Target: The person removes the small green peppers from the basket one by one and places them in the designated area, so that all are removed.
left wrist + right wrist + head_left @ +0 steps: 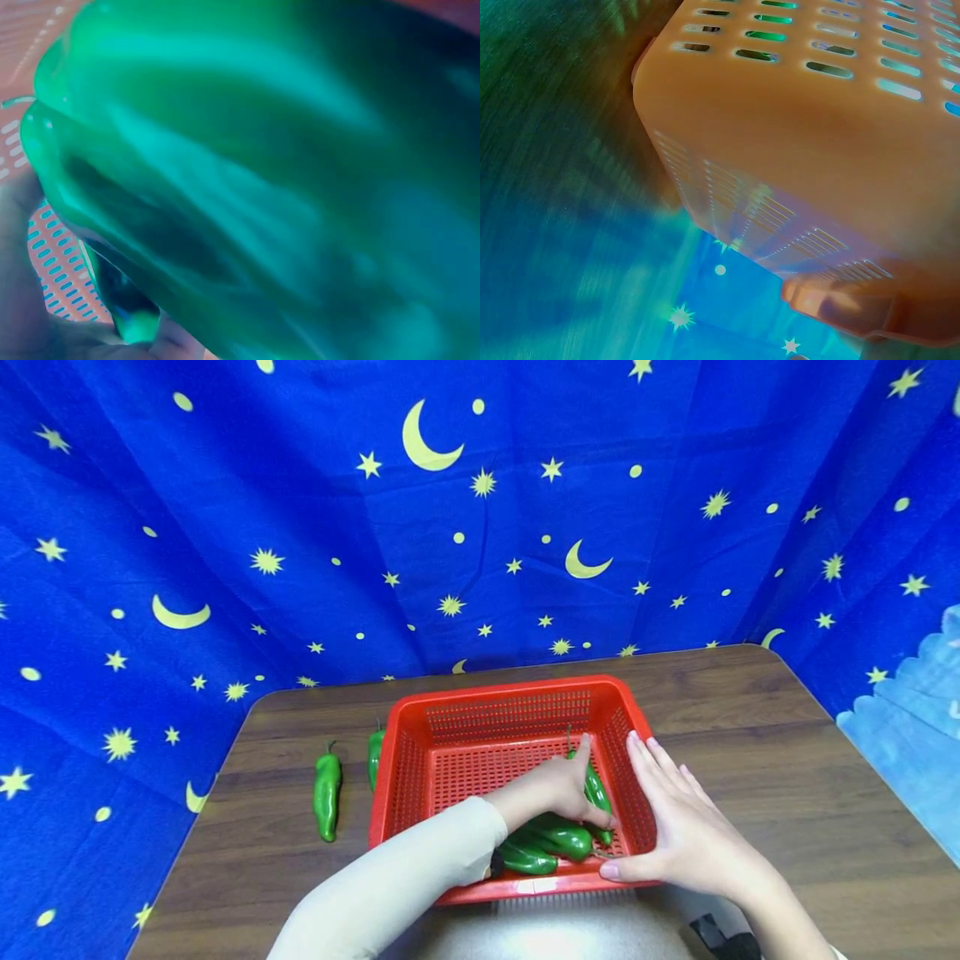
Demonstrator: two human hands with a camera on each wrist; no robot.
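In the head view my left hand (564, 787) reaches into a red perforated basket (510, 690). Its forefinger and thumb are spread along a long green pepper (596, 789) by the right wall; its other fingers are hidden. More green peppers (558, 837) lie at the basket's front, below that wrist. Large in the left wrist view, a shiny green pepper (195, 195) covers most of the picture. My right hand (686, 831) lies against the basket's front right corner, fingers straight along the right wall, thumb on the front rim. The right wrist view shows the basket's outside (780, 112), not the hand.
On the wooden table (255, 860), left of the basket, lies one green pepper (327, 795). Another pepper (375, 756) is partly hidden behind the basket's left wall. A blue curtain (517, 527) with moons and stars hangs behind the table.
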